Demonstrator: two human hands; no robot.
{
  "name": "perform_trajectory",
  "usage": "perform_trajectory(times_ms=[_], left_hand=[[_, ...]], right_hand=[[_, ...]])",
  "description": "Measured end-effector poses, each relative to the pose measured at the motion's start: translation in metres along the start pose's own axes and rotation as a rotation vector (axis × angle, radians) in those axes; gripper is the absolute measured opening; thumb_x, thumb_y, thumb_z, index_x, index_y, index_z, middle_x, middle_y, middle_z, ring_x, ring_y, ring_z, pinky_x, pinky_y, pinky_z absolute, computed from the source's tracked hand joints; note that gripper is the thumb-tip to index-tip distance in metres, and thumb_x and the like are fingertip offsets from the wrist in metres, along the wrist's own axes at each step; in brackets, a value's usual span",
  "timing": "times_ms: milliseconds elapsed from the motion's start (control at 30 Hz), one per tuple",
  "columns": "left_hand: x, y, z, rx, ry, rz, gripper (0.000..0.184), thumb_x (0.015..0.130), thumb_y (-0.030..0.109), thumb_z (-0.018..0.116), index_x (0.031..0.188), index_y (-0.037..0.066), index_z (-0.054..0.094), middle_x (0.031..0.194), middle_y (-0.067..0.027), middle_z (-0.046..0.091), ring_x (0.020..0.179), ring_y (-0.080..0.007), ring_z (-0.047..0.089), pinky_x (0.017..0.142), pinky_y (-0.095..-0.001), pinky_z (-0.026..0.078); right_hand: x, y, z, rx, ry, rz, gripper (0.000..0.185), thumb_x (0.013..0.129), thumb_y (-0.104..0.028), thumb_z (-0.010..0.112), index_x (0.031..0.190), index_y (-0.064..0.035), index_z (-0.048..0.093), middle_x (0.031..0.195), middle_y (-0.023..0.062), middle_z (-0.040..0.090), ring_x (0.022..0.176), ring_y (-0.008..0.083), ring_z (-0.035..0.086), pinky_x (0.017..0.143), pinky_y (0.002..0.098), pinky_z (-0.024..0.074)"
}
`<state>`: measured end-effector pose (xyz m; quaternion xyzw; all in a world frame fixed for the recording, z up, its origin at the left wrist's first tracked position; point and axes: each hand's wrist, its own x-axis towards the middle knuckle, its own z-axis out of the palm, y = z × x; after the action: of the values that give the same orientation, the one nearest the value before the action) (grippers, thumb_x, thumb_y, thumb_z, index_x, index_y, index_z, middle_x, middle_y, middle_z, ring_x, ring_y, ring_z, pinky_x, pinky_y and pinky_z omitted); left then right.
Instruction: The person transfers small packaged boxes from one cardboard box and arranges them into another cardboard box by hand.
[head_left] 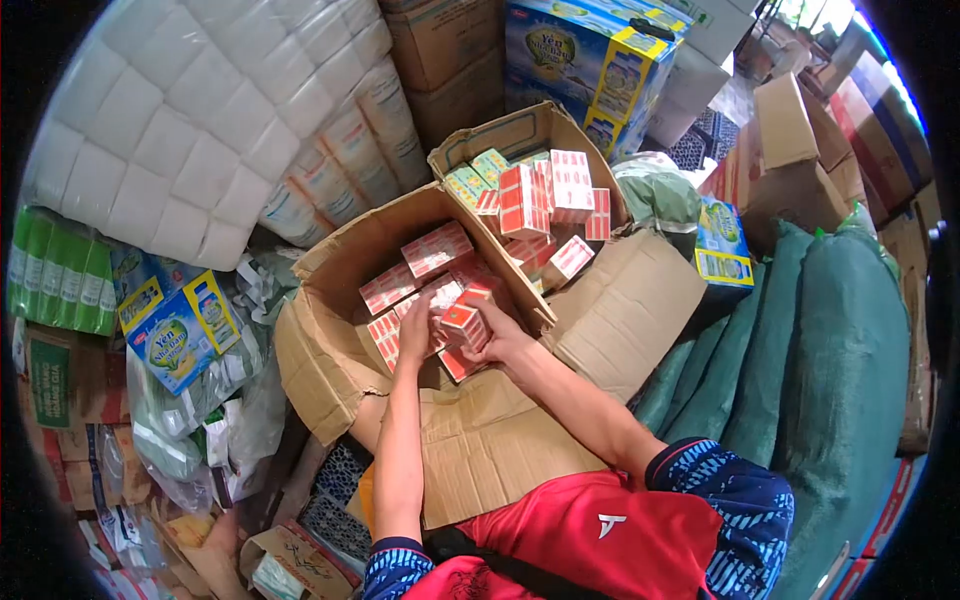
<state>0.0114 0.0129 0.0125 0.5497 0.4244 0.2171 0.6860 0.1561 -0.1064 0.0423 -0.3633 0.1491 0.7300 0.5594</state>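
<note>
Both hands are inside the near cardboard box (330,260), among several red-and-white packs of small boxes. My right hand (500,338) is closed around one red-and-white pack (463,322), tilted above the others. My left hand (417,325) is on the left side of the same pack, fingers curled against it and partly hidden. Other red-and-white packs (437,249) lie along the box's far side. A second cardboard box (590,145) adjoins it behind, heaped with red-and-white packs (524,200) and some green-and-yellow packs (465,186).
Open flaps (625,310) spread around the boxes. White wrapped rolls (180,120) are stacked at left. Tall green sacks (840,370) stand at right. Blue drink cartons (600,60) are piled behind, and another blue carton (180,335) sits at left on plastic bags.
</note>
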Motion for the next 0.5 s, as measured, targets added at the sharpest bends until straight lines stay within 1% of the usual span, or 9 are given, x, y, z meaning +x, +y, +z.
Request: perform_trajectory(times_ms=[33, 100, 133, 167, 267, 300, 367, 433, 500], left_hand=[[-0.003, 0.0, 0.004, 0.011, -0.041, 0.018, 0.046, 0.101, 0.045, 0.049, 0.116, 0.004, 0.064, 0.093, -0.0054, 0.065, 0.072, -0.011, 0.062, 0.055, -0.024, 0.048], [-0.005, 0.002, 0.007, 0.096, -0.094, 0.054, 0.048, 0.099, 0.044, 0.055, 0.125, 0.004, 0.063, 0.094, -0.004, 0.067, 0.084, -0.0109, 0.063, 0.067, -0.0239, 0.049], [-0.006, 0.002, 0.007, 0.152, -0.118, 0.058, 0.048, 0.098, 0.042, 0.057, 0.126, 0.004, 0.063, 0.094, -0.0038, 0.067, 0.084, -0.0108, 0.063, 0.067, -0.0239, 0.049], [-0.008, 0.002, 0.006, 0.207, -0.141, 0.062, 0.048, 0.097, 0.041, 0.06, 0.127, 0.004, 0.062, 0.093, -0.0036, 0.068, 0.084, -0.0106, 0.063, 0.066, -0.0238, 0.049], [-0.005, -0.015, 0.006, 0.23, -0.152, 0.09, 0.055, 0.09, 0.031, 0.072, 0.132, -0.001, 0.057, 0.091, -0.0025, 0.067, 0.079, -0.0086, 0.061, 0.063, -0.023, 0.048], [-0.008, -0.011, 0.009, 0.249, -0.186, 0.072, 0.057, 0.089, 0.031, 0.073, 0.132, -0.002, 0.056, 0.091, -0.0022, 0.067, 0.077, -0.0081, 0.061, 0.062, -0.0229, 0.048], [-0.005, -0.013, 0.011, 0.226, -0.227, 0.021, 0.059, 0.088, 0.025, 0.075, 0.133, -0.005, 0.053, 0.09, -0.0019, 0.067, 0.073, -0.0074, 0.058, 0.061, -0.0232, 0.048], [-0.009, -0.005, 0.011, 0.182, -0.244, -0.023, 0.059, 0.088, 0.023, 0.075, 0.135, -0.004, 0.051, 0.09, -0.0024, 0.066, 0.073, -0.0084, 0.059, 0.063, -0.024, 0.05], [-0.016, 0.006, 0.014, 0.141, -0.251, -0.077, 0.06, 0.088, 0.019, 0.074, 0.138, -0.002, 0.048, 0.091, -0.0036, 0.066, 0.073, -0.0101, 0.06, 0.062, -0.0239, 0.051]], right_hand=[[-0.001, 0.003, 0.006, -0.031, 0.142, -0.045, 0.046, 0.08, -0.039, 0.078, 0.115, -0.016, 0.062, 0.106, 0.0059, 0.067, 0.091, 0.0229, 0.065, 0.075, 0.0475, 0.0538], [-0.008, 0.01, 0.019, -0.031, 0.204, -0.246, 0.047, 0.078, -0.032, 0.08, 0.114, -0.0083, 0.061, 0.104, 0.0081, 0.067, 0.084, 0.0228, 0.066, 0.062, 0.0418, 0.054], [-0.011, 0.012, 0.024, -0.034, 0.236, -0.346, 0.048, 0.078, -0.029, 0.081, 0.114, -0.0045, 0.061, 0.103, 0.0092, 0.067, 0.081, 0.0227, 0.066, 0.055, 0.039, 0.054], [-0.012, 0.012, 0.028, -0.068, 0.392, -0.401, 0.049, 0.077, -0.022, 0.08, 0.112, 0.0041, 0.059, 0.097, 0.0107, 0.066, 0.075, 0.0218, 0.067, 0.043, 0.0361, 0.0518], [-0.006, 0.025, 0.036, -0.033, 0.696, -0.457, 0.048, 0.077, -0.023, 0.08, 0.111, 0.0025, 0.059, 0.092, 0.0087, 0.065, 0.078, 0.0212, 0.067, 0.05, 0.0379, 0.0552], [-0.025, 0.027, 0.047, 0.114, 0.533, -0.405, 0.039, 0.079, -0.021, 0.076, 0.108, 0.0, 0.059, 0.091, 0.0091, 0.066, 0.078, 0.0216, 0.068, 0.054, 0.0381, 0.0564], [-0.023, 0.034, 0.047, 0.309, 0.471, -0.412, 0.035, 0.082, -0.021, 0.073, 0.107, -0.0017, 0.059, 0.093, 0.0095, 0.067, 0.079, 0.0211, 0.068, 0.056, 0.0371, 0.0555], [-0.029, 0.033, 0.049, 0.365, 0.437, -0.385, 0.031, 0.09, -0.031, 0.059, 0.107, -0.0055, 0.061, 0.097, 0.0083, 0.069, 0.082, 0.022, 0.066, 0.065, 0.0395, 0.0542], [-0.026, 0.024, 0.042, 0.428, 0.257, -0.265, 0.035, 0.093, -0.038, 0.051, 0.108, -0.008, 0.062, 0.098, 0.0078, 0.07, 0.089, 0.0232, 0.064, 0.076, 0.0425, 0.0512]])
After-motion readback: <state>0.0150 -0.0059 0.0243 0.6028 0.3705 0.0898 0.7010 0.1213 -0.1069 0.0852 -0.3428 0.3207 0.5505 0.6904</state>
